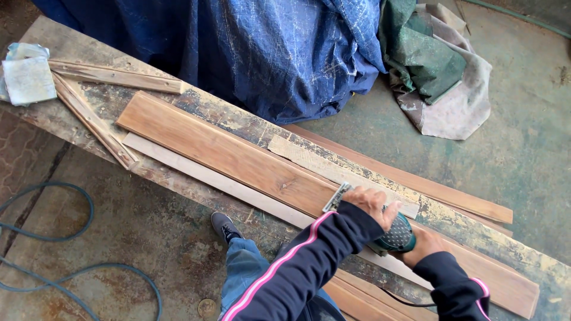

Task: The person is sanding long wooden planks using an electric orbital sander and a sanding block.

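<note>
A long brown wooden plank [226,151] lies slantwise on a worn workbench [71,44]. On the plank sits a green electric sander [397,235] with a flat grey pad [336,197] at its front. My left hand [372,205] presses down on top of the sander near the pad. Behind it, my right hand [423,244] grips the sander's rear. Both sleeves are dark with a pink stripe.
A pale strip [196,172] lies beside the plank, with thin slats [89,116] and folded sandpaper [27,77] at the bench's left end. A blue tarp [267,53] and green cloth [428,59] lie beyond. A hose [59,238] curls on the floor. My shoe [225,226] stands below.
</note>
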